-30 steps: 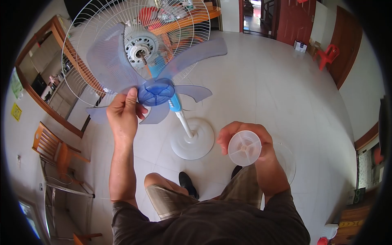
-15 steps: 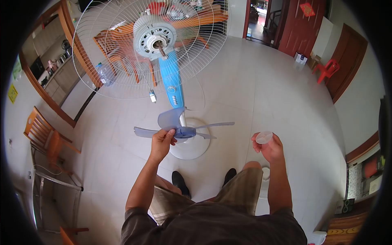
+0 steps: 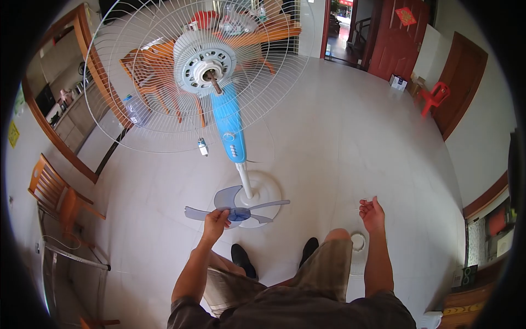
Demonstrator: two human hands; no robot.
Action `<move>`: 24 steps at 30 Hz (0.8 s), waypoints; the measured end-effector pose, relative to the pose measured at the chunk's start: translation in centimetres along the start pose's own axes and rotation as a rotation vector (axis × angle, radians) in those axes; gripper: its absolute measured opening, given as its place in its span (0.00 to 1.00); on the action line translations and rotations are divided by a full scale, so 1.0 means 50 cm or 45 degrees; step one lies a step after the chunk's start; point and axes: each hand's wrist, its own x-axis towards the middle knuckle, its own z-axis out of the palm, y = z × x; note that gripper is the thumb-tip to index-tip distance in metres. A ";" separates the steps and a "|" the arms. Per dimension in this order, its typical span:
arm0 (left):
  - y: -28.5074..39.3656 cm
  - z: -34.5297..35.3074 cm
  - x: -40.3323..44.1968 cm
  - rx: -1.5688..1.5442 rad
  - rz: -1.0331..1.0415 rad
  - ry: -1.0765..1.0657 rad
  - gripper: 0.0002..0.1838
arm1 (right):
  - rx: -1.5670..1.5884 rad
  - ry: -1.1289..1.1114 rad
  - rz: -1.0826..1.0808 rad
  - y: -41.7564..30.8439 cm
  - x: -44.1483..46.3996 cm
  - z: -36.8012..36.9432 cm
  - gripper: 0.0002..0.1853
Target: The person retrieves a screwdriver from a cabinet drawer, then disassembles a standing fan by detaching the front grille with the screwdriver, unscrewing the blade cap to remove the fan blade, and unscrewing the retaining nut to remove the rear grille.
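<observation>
My left hand [image 3: 217, 220] is closed on a translucent blue fan blade [image 3: 239, 214], pinching it near the hub, low over the fan's round base. My right hand [image 3: 372, 215] is raised at the right with its fingers pinched together. A faint edge of a clear round plastic cap [image 3: 368, 200] shows at those fingertips. In front of me stands a pedestal fan with a blue column [image 3: 227, 123]. Its bare metal shaft [image 3: 214, 82] sticks out of the motor hub, inside the wire rear guard [image 3: 164, 140].
A round white wire grille [image 3: 358, 244] lies on the floor beside my right knee. Wooden chairs [image 3: 71, 205] and a metal frame [image 3: 74, 252] stand at the left. A red plastic stool [image 3: 435, 97] and a box [image 3: 399, 83] sit near the far right wall.
The fan blade in my left hand has come down and nearer to me. My right hand has shifted slightly right and lower, and the cap has turned from face-on to nearly edge-on.
</observation>
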 end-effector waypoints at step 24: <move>-0.036 0.062 0.003 0.111 -0.210 0.013 0.12 | -1.484 0.390 0.767 0.471 0.013 -0.431 0.29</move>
